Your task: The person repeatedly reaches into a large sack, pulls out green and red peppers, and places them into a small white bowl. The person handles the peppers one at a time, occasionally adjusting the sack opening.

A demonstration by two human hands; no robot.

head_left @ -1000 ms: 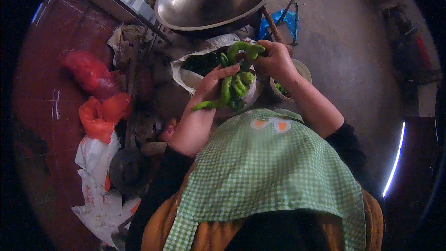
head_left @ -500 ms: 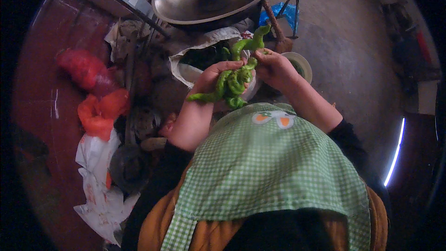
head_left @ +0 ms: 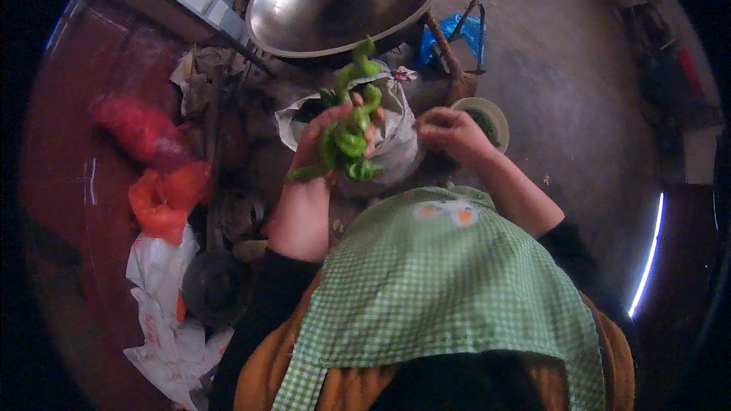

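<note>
A bunch of curly green peppers (head_left: 351, 141) fills my left hand (head_left: 314, 135), whose fingers wrap around it; a few peppers stick out above and below the grip. Away to the right, my right hand (head_left: 454, 135) has its fingers drawn together, and whether something small is between them is hidden. It is just beside a pale round bowl (head_left: 500, 116) with small green bits inside. Beneath the peppers a whitish sack (head_left: 398, 137) gapes, with dark green contents partly visible on its left.
A large metal wok (head_left: 350, 7) stands beyond the sack. Right of it are a blue plastic bag (head_left: 474, 34) and a rusty metal piece (head_left: 449, 57). On the left lie a red mesh bag (head_left: 141, 125), an orange bag (head_left: 171, 190) and white plastic bags (head_left: 164, 266).
My right hand has come off the peppers and moved right and down toward the bowl. My left hand has shifted left with the peppers in it, uncovering more of the sack.
</note>
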